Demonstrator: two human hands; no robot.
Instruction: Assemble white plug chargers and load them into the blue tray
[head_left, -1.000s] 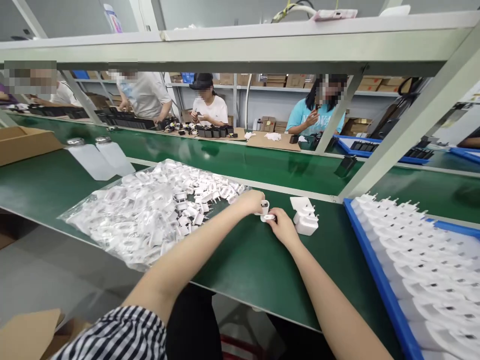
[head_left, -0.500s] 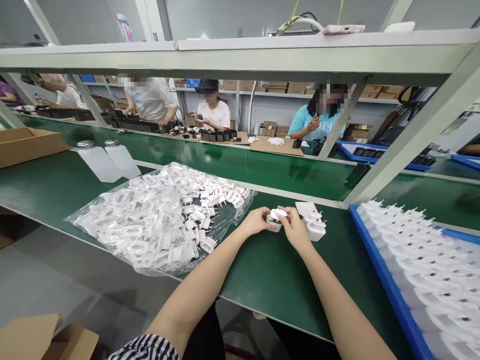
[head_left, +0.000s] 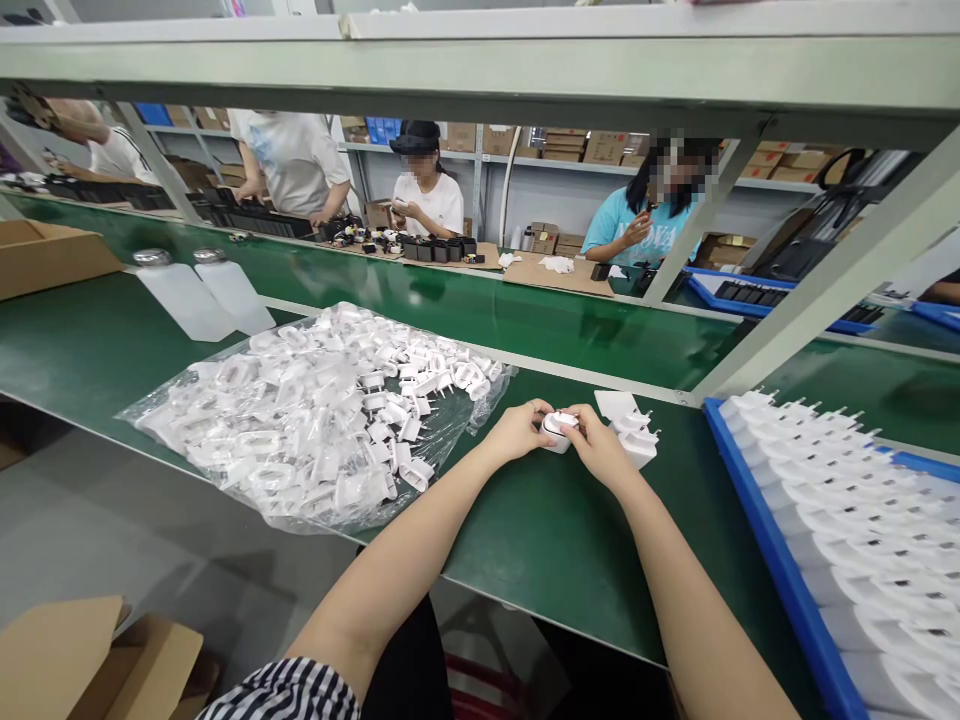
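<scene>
Behind the smooth green bench point(head_left: 517, 540), cardboard boxes point(head_left: 566, 146) are stored on metal shelving. Two translucent bottles point(head_left: 185, 297) with metal lids are placed at the far left. Glossy white covers point(head_left: 405, 387), fitted with metal pins, are spread in a clear, crinkled bag point(head_left: 491, 405). At the right, rounded white adapters point(head_left: 847, 540) with projecting pins are ranked in a blue plastic tray point(head_left: 753, 492). White lettering is carried by a co-worker's turquoise shirt point(head_left: 609, 232); only "OVA" can be read with confidence. A white, round-cornered housing point(head_left: 556, 448) is held between the hands; whether the bench is touched by it cannot be determined. Its left side is grasped by the left hand point(head_left: 519, 432). A cover point(head_left: 559, 420) is positioned on top and is gripped by the right hand point(head_left: 602, 445); a dark line is visible beneath its near edge. Further white pieces point(head_left: 634, 432) are grouped just right of that hand.
</scene>
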